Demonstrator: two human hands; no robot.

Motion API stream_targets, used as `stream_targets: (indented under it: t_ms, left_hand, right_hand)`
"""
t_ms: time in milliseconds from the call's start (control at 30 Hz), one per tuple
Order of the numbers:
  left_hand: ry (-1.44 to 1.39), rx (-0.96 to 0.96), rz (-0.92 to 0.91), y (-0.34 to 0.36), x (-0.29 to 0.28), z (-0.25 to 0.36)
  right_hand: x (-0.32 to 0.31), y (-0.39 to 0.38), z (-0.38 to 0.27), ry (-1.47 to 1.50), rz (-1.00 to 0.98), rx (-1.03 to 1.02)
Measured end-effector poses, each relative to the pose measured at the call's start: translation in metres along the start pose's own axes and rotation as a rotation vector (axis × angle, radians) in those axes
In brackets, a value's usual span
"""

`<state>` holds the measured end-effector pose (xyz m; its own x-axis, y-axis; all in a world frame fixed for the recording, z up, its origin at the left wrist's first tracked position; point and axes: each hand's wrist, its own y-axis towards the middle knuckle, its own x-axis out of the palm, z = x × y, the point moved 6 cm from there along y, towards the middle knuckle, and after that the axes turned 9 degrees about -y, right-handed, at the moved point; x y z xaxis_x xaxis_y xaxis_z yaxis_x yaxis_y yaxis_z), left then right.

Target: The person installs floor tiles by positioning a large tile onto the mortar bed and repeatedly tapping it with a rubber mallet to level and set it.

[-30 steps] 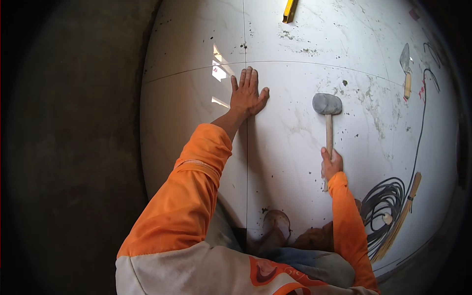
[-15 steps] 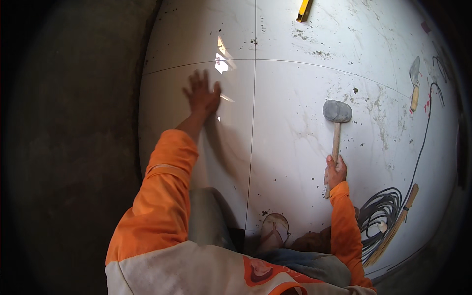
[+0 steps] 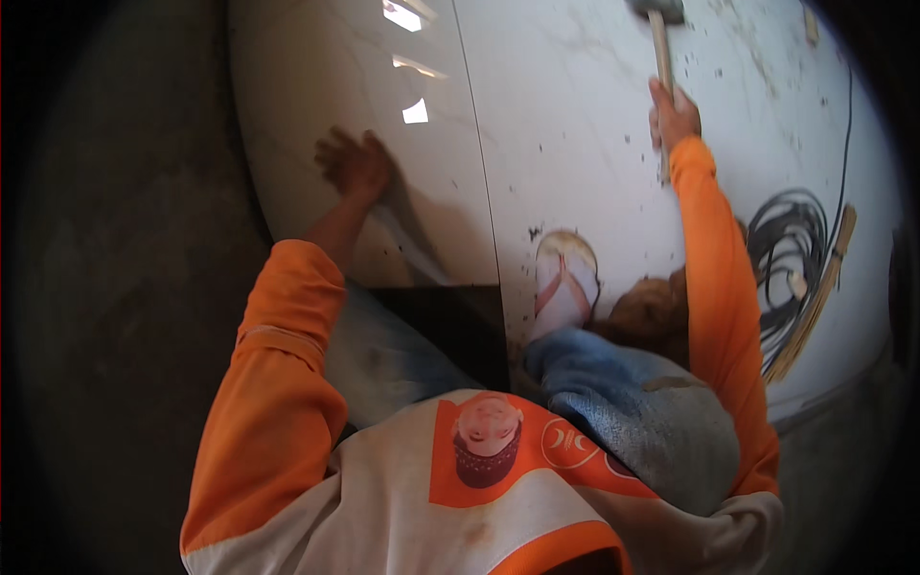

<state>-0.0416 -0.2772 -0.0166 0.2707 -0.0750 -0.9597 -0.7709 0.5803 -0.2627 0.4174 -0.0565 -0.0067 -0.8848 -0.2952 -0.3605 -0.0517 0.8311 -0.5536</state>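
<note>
Mallet clamped in right hand; left hand spread over tile, contact unclear. Surface check apparently under way; for tapping, mallet to be raised, left hand withdrawn.

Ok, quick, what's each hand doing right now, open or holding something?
Left hand: open over the pale tile, blurry; can't tell if it's touching.
Right hand: closed, holding the mallet by its wooden handle.
</note>
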Motion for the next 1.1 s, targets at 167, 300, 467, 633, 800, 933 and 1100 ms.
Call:
stream_targets:
  t_ms: [167, 300, 467, 633, 800, 933, 1100]
  left_hand:
    - [0.081, 0.76, -0.09, -0.163, 0.039, 0.051]
    - [0.043, 0.991, -0.303, -0.27, 0.043, 0.021]
    - [0.087, 1.034, -0.482, -0.302, 0.046, 0.002]
    - [0.003, 1.063, -0.473, -0.301, 0.041, -0.003]
    - [-0.129, 0.949, -0.318, -0.2, 0.023, 0.013]
    - [-0.085, 0.42, -0.101, -0.075, -0.016, -0.01]
    - [-0.118, 0.025, -0.012, 0.002, -0.038, -0.063]
  right_hand:
    - [-0.007, -0.004, 0.019, -0.111, 0.098, -0.016]
    - [0.0, -0.028, 0.022, -0.14, 0.118, -0.013]
    - [0.003, -0.029, 0.021, -0.109, 0.108, 0.004]
    - [0.008, -0.012, 0.025, -0.035, 0.141, 0.041]
    - [0.048, -0.033, -0.009, 0.374, -0.048, 0.124]
    - [0.099, -0.074, -0.081, 0.705, -0.359, 0.016]
    - [0.129, -0.045, -0.128, 0.294, -0.218, -0.081]
